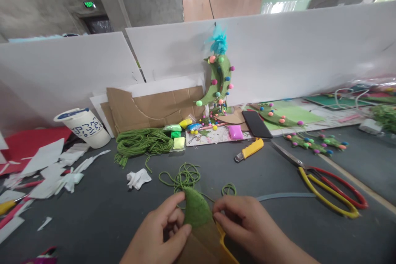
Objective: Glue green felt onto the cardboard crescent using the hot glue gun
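Observation:
My left hand (161, 231) is closed around a pointed cardboard piece whose tip is wrapped in green yarn (196, 211). My right hand (244, 225) pinches the right side of that same green-wrapped tip, fingers pressed together. A loose strand of green yarn (185, 176) runs from the tip in loops over the dark table. A yellow object (224, 243) shows just under my right hand, partly hidden.
A bundle of green yarn (140, 143), a yellow utility knife (250, 150), red-and-yellow scissors (328, 185), a phone (256, 123), a white cup (85, 128) on its side, paper scraps (52, 169) and a green crescent decoration with pom-poms (219, 80) lie around on the table.

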The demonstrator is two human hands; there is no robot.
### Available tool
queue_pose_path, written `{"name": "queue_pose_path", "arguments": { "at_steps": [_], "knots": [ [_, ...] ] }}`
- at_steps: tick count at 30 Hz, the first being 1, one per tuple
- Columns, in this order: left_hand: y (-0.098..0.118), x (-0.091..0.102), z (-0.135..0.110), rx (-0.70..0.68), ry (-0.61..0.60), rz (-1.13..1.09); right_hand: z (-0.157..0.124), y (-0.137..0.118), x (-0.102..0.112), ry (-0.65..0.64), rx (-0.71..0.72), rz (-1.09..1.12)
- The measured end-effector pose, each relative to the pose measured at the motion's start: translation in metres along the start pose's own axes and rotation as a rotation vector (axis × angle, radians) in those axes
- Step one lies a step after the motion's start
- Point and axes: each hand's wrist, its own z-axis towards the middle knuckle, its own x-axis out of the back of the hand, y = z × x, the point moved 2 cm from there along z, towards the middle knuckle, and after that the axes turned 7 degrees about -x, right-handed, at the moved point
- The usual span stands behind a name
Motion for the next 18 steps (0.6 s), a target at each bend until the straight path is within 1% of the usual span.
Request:
{"name": "queue_pose_path", "arguments": {
  "at_steps": [6, 11, 14, 18],
  "knots": [
    [-0.006, -0.003, 0.001, -0.011, -0.044, 0.009, 0.002, 0.002, -0.003, -0.009, -0.024, 0.088],
    [-0.012, -0.006, 0.003, -0.002, -0.071, -0.004, 0.004, 0.005, -0.008, -0.029, -0.077, 0.149],
    [-0.010, -0.006, 0.003, -0.001, -0.081, 0.006, 0.005, 0.005, -0.009, -0.033, -0.092, 0.165],
    [-0.006, -0.003, 0.004, 0.010, -0.151, -0.009, 0.006, 0.004, -0.008, -0.041, -0.100, 0.181]
  ]
}}
